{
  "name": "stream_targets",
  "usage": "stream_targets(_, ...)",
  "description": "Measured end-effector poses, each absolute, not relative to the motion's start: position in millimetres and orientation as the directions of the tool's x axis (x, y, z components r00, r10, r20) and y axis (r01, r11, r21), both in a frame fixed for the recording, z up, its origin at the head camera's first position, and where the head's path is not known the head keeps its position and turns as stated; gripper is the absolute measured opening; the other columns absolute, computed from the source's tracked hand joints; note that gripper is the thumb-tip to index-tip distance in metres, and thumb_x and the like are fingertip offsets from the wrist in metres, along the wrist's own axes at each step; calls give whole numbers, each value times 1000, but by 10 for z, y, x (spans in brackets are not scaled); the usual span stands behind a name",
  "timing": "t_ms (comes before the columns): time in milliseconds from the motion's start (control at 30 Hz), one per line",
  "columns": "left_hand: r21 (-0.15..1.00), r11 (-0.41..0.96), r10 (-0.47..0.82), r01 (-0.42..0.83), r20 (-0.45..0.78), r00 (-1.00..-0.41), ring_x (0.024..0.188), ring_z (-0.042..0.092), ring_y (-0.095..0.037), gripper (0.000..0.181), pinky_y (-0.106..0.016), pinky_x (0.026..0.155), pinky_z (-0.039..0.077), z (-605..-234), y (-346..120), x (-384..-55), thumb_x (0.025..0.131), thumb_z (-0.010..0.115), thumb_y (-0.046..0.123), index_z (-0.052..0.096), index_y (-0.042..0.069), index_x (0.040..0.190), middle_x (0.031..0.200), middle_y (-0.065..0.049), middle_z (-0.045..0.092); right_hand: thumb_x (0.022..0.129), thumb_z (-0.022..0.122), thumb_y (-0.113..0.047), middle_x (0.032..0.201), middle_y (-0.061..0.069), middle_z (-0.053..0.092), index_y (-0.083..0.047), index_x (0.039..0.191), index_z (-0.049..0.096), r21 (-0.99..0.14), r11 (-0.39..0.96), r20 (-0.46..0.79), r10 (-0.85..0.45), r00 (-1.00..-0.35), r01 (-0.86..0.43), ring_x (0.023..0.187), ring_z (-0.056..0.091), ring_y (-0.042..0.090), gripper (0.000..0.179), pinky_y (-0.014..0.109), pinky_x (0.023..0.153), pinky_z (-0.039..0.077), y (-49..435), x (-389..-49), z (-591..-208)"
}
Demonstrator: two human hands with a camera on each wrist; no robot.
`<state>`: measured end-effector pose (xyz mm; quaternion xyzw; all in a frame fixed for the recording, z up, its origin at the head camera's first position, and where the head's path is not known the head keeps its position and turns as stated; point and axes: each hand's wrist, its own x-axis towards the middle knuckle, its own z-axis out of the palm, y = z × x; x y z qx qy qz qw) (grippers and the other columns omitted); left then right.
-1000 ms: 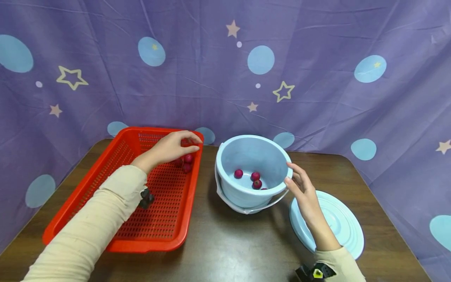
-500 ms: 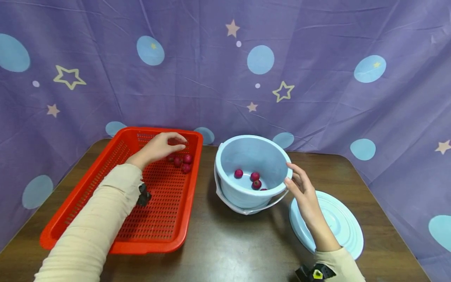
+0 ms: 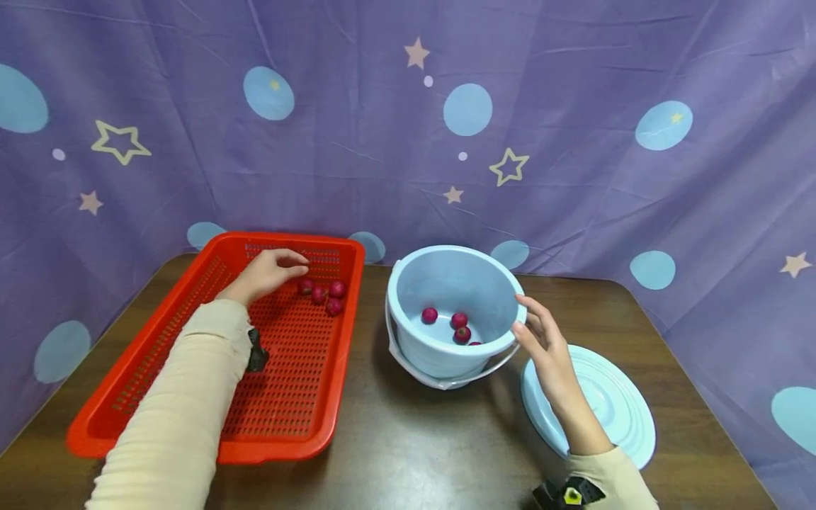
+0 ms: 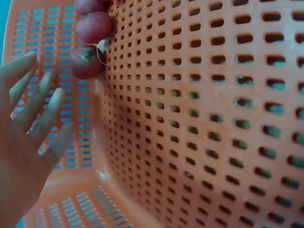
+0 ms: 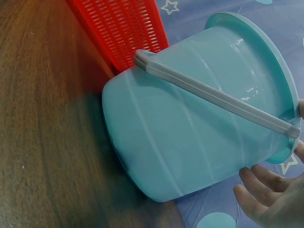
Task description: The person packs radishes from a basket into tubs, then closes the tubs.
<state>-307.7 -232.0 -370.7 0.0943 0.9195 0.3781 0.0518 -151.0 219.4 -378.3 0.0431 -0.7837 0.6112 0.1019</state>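
My left hand [image 3: 268, 271] hovers inside the red plastic basket [image 3: 341, 382], its fingers loosely bent and holding nothing. Just right of its fingertips, several small red onions [image 3: 319, 294] lie in the far right corner; the left wrist view shows an onion [image 4: 88, 61] with pale roots beside the spread fingers. My right hand [image 3: 553, 358] grips the right rim of the light blue bucket [image 3: 440, 350], thumb and index at the rim, other fingers against the outer wall in the right wrist view. Several onions [image 3: 460, 321] rest on the bucket's bottom, one partly hidden by the near rim.
A light blue round lid [image 3: 608, 404] lies right of the bucket, partly under my right forearm. The bucket's grey handle [image 5: 213, 97] hangs down its near side. A brown wooden table [image 3: 408, 439] bears everything, with a purple patterned cloth [image 3: 357, 106] behind it.
My left hand has moved left, from the basket's right rim toward its middle, uncovering more of the onions. The right hand stays at the bucket's rim.
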Motion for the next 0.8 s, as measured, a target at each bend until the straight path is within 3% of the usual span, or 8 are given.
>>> stream_targets(267, 696, 717, 152, 37, -104, -983, 115, 54, -39, 39, -52, 98, 41, -3841, -2347, -3053, 101, 58, 27, 62, -1, 127, 130, -25, 58, 102, 53, -16, 136, 22, 54, -12, 147, 43, -949, 251, 211, 61, -976, -190, 122, 51, 25, 46, 27, 97, 37, 2195, -1522, -3774)
stream_targets(467, 684, 729, 157, 21, -137, -978, 103, 58, -34, 41, -42, 87, 43, -3910, -2325, -3045, 100, 60, 28, 62, -3, 126, 125, -25, 61, 102, 53, -15, 135, 22, 54, -12, 147, 43, -951, 248, 208, 62, -976, -187, 120, 52, 20, 46, 24, 95, 38, 2197, -1516, -3779)
stream_targets(667, 593, 805, 112, -5, -160, -981, 116, 53, -39, 45, -55, 97, 39, -3892, -2311, -3038, 97, 60, 41, 63, 6, 126, 130, -22, 59, 102, 53, -15, 135, 22, 54, -11, 147, 43, -950, 247, 212, 61, -975, -191, 117, 53, 15, 46, 23, 95, 38, 2196, -1507, -3781)
stream_targets(800, 549, 835, 78, -30, -173, -982, 116, 53, -40, 45, -60, 96, 37, -3877, -2291, -3037, 95, 61, 45, 64, 10, 124, 129, -19, 60, 102, 53, -15, 135, 22, 54, -12, 147, 43, -950, 248, 211, 57, -976, -191, 118, 53, 17, 46, 23, 95, 38, 2196, -1506, -3782)
